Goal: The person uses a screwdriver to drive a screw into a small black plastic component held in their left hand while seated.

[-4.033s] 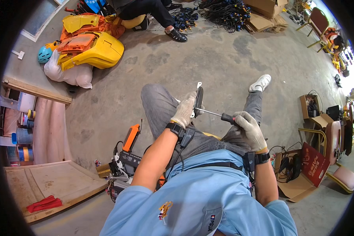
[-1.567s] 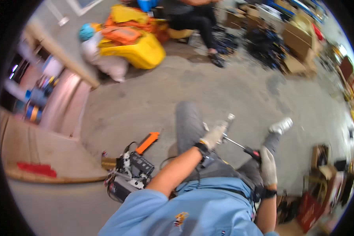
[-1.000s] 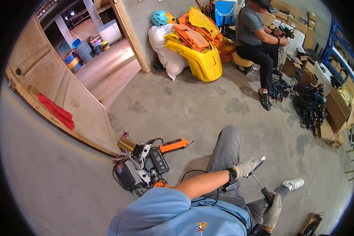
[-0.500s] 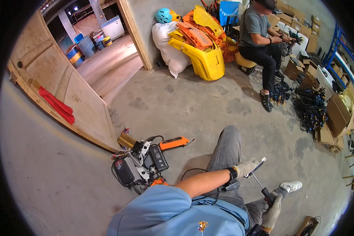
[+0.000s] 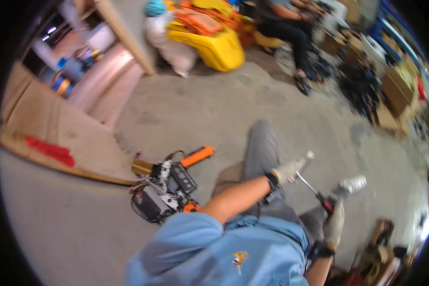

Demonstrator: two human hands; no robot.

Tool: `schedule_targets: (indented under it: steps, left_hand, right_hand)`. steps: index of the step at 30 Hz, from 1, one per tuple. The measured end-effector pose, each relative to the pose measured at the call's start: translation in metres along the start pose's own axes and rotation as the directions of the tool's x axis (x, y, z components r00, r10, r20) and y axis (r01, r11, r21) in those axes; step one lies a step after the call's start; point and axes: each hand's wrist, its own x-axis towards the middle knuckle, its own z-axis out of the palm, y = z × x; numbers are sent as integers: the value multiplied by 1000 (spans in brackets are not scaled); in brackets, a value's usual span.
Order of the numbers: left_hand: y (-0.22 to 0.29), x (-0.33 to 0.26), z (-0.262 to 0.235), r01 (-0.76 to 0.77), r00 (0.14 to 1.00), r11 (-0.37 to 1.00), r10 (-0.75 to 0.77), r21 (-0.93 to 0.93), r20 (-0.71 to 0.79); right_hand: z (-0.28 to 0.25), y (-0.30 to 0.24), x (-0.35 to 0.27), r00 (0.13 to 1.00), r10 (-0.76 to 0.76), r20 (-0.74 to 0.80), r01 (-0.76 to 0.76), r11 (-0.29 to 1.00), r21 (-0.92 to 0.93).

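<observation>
My left hand [image 5: 287, 172], in a pale work glove, is closed on a slim silver metal part [image 5: 308, 158] that juts out past the fingers. My right hand [image 5: 335, 224], also gloved, grips a screwdriver [image 5: 326, 203] by its black and red handle. The screwdriver's shaft slants up to the left, and its tip is at or close to the metal part beside my left fingers. Blur hides whether the tip touches it. Both hands are in front of my bent legs in grey trousers [image 5: 262, 148].
Left of my legs, a pile of electrical parts [image 5: 164, 188] with black boxes and an orange piece lies on the concrete floor. A wooden door [image 5: 57, 133] stands open at left. Yellow plastic shells [image 5: 219, 50], a seated co-worker [image 5: 291, 38] and cable heaps [image 5: 360, 90] are farther off.
The whole view has shifted and blurred, with more of the lower right showing. Both hands keep their hold on the metal part and the screwdriver.
</observation>
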Motion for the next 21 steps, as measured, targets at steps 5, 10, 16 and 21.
schedule_targets:
  steps: [5, 10, 16, 21]
  left_hand:
    - [-17, 8, -14, -3, 996, 995, -6, -104, -88]
    - [-12, 10, -10, -80, 994, 996, 82, 27, -67]
    - [-19, 9, -6, -80, 993, 997, 79, -9, -88]
    - [-13, 3, -3, -27, 988, 980, -4, -196, -154]
  right_hand:
    - [17, -17, 8, 994, 69, 85, -86, 972, 219]
    - [13, -13, -1, 998, 34, 61, -56, 913, 404]
    - [3, -13, -1, 984, 137, 113, -168, 925, 340]
    - [13, -13, -2, 993, 110, 50, -120, 903, 412]
